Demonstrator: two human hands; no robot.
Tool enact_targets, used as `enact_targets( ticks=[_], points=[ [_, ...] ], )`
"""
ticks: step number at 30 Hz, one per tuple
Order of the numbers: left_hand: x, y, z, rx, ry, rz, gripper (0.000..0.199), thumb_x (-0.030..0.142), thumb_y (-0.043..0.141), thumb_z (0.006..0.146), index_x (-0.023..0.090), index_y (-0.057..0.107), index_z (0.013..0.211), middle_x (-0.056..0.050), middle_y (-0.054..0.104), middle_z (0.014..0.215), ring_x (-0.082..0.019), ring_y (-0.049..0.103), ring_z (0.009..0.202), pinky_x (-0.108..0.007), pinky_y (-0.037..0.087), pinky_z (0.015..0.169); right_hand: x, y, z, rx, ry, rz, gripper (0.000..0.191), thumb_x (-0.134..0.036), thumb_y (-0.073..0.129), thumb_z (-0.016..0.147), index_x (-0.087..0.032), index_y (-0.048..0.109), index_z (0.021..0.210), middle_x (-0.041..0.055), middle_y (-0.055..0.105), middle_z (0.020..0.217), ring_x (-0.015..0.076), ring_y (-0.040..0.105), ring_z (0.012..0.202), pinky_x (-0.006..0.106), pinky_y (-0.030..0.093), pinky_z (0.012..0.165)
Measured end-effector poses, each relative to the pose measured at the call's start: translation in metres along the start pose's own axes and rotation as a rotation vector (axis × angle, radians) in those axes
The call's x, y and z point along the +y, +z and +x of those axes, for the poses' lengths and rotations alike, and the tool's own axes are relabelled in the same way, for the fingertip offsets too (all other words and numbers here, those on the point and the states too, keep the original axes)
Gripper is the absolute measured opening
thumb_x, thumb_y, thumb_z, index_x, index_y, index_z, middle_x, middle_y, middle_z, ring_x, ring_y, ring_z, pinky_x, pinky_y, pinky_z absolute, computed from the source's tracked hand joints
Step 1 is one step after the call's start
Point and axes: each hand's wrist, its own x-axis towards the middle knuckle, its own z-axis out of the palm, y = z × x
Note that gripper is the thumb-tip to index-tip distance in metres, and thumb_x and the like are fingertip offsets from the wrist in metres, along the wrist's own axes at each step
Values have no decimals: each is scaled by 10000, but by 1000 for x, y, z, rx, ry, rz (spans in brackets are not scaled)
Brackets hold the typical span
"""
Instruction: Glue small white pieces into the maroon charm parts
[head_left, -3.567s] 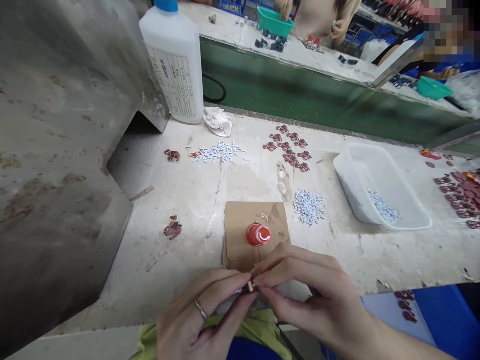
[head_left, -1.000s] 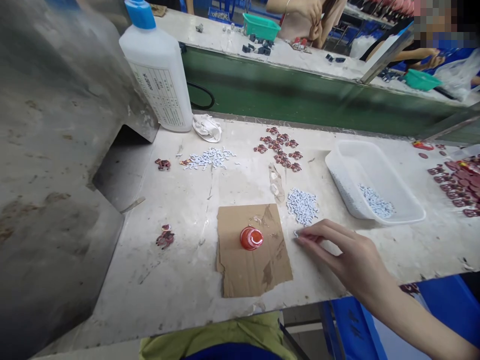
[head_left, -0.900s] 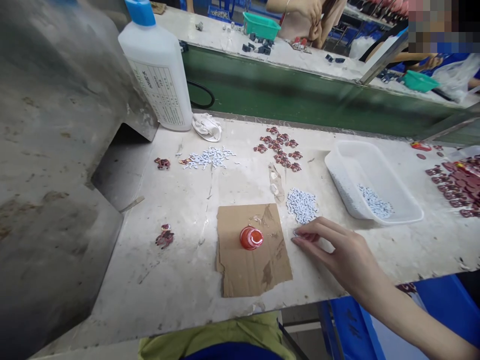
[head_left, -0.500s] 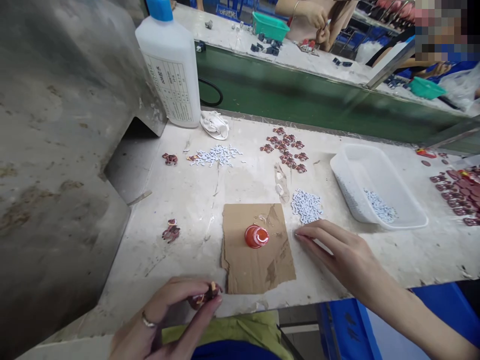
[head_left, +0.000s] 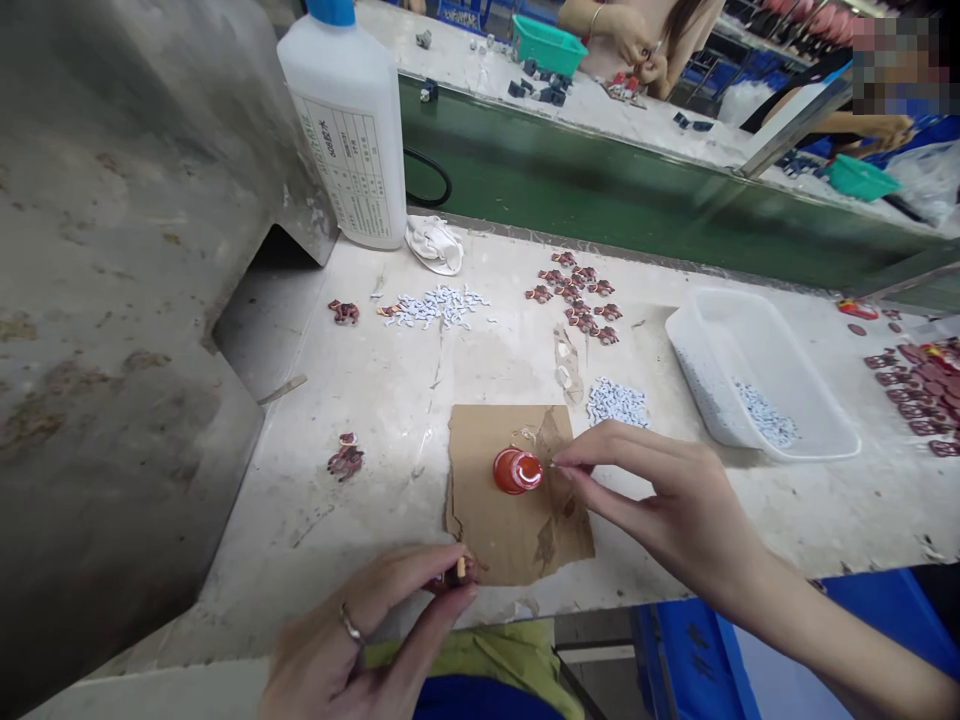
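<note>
Between the thumb and forefinger of my left hand [head_left: 367,625] is a small brown figurine [head_left: 460,572], held over the front edge of the cardboard piece [head_left: 491,540]. My right hand [head_left: 667,490] pinches a tiny pale piece [head_left: 553,463], mostly hidden by the fingertips, just right of a small red pot [head_left: 516,470]. That pot stands on the cardboard, and its rim looks wet and shiny. Behind my right hand lies a heap of small pale blue pieces [head_left: 616,402]. A similar brown figurine [head_left: 345,458] lies on the table to the left.
More pale pieces [head_left: 442,306] and brown figurines [head_left: 574,292] lie farther back. A clear plastic tub [head_left: 810,400] stands at right, a white bottle [head_left: 352,140] and crumpled white cloth [head_left: 435,245] at back left. Metal housing [head_left: 127,300] borders the left. Co-workers' hands [head_left: 634,45] are across the divider.
My right hand has moved left from beside the pale heap to the red pot, fingertips pinched. My left hand has shifted right with the brown figurine, closer to the cardboard.
</note>
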Motion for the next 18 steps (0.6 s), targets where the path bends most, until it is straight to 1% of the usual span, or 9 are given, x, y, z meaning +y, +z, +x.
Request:
enact_targets(
  ticks=[3,7,12,16,18],
  points=[
    [0,-2,5,-23,73,31,172,271,706,911,405,728,1018,191,780,933,-20,756,749,-22,563,791,1,3,0,-18,-44,-39,164,-71,666,976,-210,733,1031,19,756,972,116,706,845,223,553,720],
    [0,-3,11,-59,128,54,172,267,708,911,409,721,1005,187,778,931,-40,758,719,-32,579,765,2,6,-2,-55,-34,-30,177,-78,659,985,-217,741,1057,27,754,1014,127,712,876,239,562,743],
    [0,-2,11,-54,135,65,159,304,717,907,429,720,1004,196,777,905,-45,757,693,-10,566,741,4,6,-4,-43,-27,-29,190,-69,657,983,-218,740,1068,29,757,1027,126,714,897,238,565,760],
    [2,1,7,-68,118,34,210,256,718,904,433,729,1016,195,780,932,-51,767,730,-30,583,765,3,4,-3,-24,-28,-6,200,-56,658,974,-221,732,1060,26,759,1015,124,716,900,238,569,767],
    [4,3,6,-65,90,29,190,261,733,899,425,739,993,190,779,920,-60,768,730,-52,598,763,-1,4,-4,6,-23,31,210,-53,665,964,-232,730,1052,18,759,991,127,719,885,242,572,751]
  ],
)
